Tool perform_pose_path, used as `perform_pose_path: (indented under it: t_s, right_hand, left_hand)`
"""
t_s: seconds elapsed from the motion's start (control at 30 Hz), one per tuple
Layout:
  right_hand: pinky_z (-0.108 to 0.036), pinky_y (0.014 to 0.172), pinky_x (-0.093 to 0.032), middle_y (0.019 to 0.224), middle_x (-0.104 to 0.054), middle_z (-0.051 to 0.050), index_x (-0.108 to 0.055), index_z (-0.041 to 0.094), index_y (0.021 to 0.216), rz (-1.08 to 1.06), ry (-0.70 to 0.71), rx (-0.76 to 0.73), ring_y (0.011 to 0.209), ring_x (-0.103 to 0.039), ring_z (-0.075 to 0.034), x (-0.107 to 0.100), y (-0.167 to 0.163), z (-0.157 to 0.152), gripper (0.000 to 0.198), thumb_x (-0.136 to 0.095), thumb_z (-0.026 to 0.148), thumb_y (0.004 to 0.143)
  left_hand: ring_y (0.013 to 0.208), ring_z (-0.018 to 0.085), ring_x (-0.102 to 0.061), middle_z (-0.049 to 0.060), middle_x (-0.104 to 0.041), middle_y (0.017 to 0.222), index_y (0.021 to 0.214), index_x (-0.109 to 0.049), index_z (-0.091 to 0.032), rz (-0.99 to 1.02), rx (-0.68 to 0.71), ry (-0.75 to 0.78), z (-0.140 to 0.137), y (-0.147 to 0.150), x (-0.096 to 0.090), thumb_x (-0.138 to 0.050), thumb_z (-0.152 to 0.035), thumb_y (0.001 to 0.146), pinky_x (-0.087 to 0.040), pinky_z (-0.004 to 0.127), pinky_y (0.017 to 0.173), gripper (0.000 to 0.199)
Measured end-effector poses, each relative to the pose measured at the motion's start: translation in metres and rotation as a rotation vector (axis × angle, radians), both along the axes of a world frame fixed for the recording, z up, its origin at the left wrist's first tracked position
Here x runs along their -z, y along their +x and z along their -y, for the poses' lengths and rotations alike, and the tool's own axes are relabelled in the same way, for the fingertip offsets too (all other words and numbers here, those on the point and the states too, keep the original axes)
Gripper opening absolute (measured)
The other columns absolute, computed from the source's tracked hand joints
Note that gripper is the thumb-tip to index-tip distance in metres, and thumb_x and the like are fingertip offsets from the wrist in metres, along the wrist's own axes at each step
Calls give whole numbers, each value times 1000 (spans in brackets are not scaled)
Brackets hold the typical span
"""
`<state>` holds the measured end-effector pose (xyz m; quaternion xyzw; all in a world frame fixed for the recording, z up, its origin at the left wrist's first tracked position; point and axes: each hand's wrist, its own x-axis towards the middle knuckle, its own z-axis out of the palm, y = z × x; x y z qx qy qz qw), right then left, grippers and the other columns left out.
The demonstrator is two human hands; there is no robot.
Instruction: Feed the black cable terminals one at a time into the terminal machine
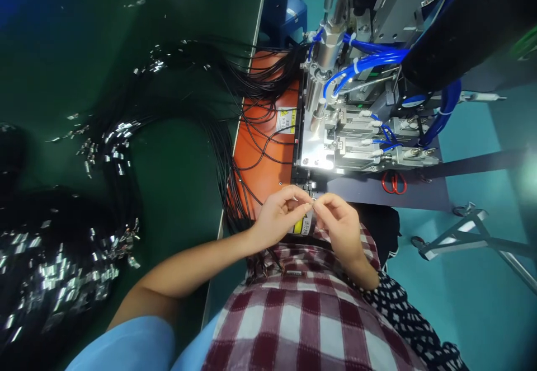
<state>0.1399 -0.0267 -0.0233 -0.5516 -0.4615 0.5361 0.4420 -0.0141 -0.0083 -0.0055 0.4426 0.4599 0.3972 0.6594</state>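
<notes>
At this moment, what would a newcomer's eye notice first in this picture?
Probably the bright metal machine with blue tubes, at upper right. Next, the black cables with shiny ends, spread across the left side. Near the centre, the left hand and right hand meet at the fingertips; anything between them is hard to see.

I take the person's left hand [279, 211] and right hand [342, 222] as the centre of the clock. The machine [352, 130] stands at one o'clock. Towards ten, the cables [255, 83] lie across the surface [176, 175] and reach near the machine. Between eight and nine lies a heap [54, 270] on the same surface. Close to twelve, a stool [285, 15] stands just past its edge. After three, a wheeled stand [457, 231] is on the floor [444, 315].
</notes>
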Motion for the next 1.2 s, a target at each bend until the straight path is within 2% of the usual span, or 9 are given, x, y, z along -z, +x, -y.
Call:
perform_pose_path:
  t_s: [0.1, 0.2, 0.33, 0.43, 0.53, 0.67, 0.87, 1.0, 1.2]
  right_hand:
    - [-23, 46, -36, 54, -46, 6, -59, 20, 74, -159, -116, -32, 44, -38, -8, 0, 2, 0, 20, -66, 34, 86]
    - [-23, 47, -35, 53, -45, 7, -59, 20, 73, -158, -113, -47, 45, -39, -8, 0, 2, 4, 21, -67, 35, 85]
    - [-23, 47, -35, 54, -47, 6, -58, 19, 74, -146, -105, -74, 46, -41, -8, 1, 3, 6, 22, -65, 35, 87]
    - [-23, 45, -34, 52, -47, 6, -59, 20, 75, -127, -120, -74, 45, -41, -9, 4, 8, -3, 21, -65, 36, 86]
    - [-23, 46, -35, 55, -50, 5, -61, 19, 74, -48, -100, -45, 47, -43, -9, 11, 15, -21, 19, -67, 35, 84]
    - [-24, 49, -38, 60, -55, 3, -64, 19, 73, -19, -93, -24, 50, -46, -10, 22, 18, -40, 17, -69, 33, 81]
    - [-23, 47, -39, 63, -57, 2, -64, 19, 73, -39, -148, -36, 50, -47, -10, 27, 17, -44, 17, -70, 33, 79]
    - [-23, 47, -39, 66, -59, 2, -64, 18, 73, -27, -156, -20, 50, -48, -9, 26, 18, -45, 16, -71, 32, 79]
    - [-24, 47, -39, 66, -59, 2, -64, 18, 73, 6, -141, -18, 49, -49, -9, 28, 18, -47, 16, -71, 31, 80]
  left_hand:
    - [71, 12, -52, 2, -56, 83, 85, -67, -16, -74, 70, 91, -1, -2, 2, -69, -31, 83, -42, 23, 63, 15]
    - [77, 14, -52, 3, -55, 84, 78, -67, -16, -126, 63, 144, -2, -4, 2, -70, -29, 83, -42, 24, 67, 14]
    - [79, 14, -53, 3, -53, 84, 74, -63, -15, -75, 65, 109, -4, -3, -1, -70, -30, 82, -44, 24, 69, 18]
    - [70, 11, -52, 2, -53, 87, 85, -61, -16, -208, 133, 108, -9, -5, -5, -65, -28, 86, -42, 22, 62, 12]
    - [73, 12, -53, 2, -54, 89, 97, -59, -18, -454, 166, 284, -21, -10, -4, -58, -20, 89, -44, 23, 68, 9]
    - [86, 17, -55, 5, -56, 90, 89, -63, -17, -725, 236, 614, -36, -15, 9, -49, -16, 93, -45, 26, 77, 15]
    - [76, 14, -55, 4, -53, 85, 104, -68, -19, -912, 276, 794, -37, -20, 28, -42, -23, 99, -46, 23, 68, 26]
    - [75, 15, -56, 4, -54, 88, 111, -67, -20, -1046, 340, 847, -36, -20, 28, -38, -24, 100, -45, 23, 64, 31]
    - [78, 16, -57, 5, -56, 89, 117, -64, -22, -1166, 424, 807, -35, -19, 23, -33, -27, 102, -47, 25, 67, 35]
